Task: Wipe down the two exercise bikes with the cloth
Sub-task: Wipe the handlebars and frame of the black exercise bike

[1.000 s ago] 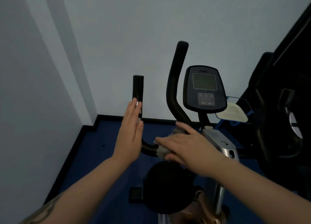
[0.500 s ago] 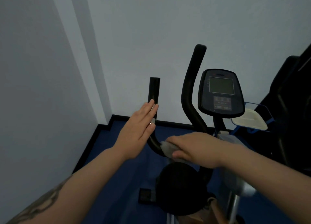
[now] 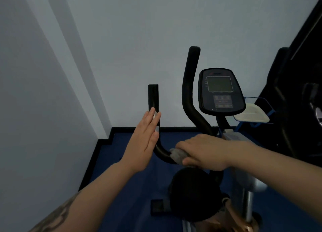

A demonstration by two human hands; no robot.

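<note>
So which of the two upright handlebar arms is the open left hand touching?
The shorter arm, nearer the corner; the left hand lies flat against it. The taller arm stands untouched.

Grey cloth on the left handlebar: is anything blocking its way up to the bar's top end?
Yes. The left hand, fingers straight, lies flat against the upright part of the black left handlebar, above the grey cloth that the right hand holds around the bend. Above that hand the bar is bare.

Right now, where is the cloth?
In the head view the cloth is just right of centre, wrapped on the low bend of the bike's left handlebar, gripped by the right hand. The open left hand is beside it.
</note>
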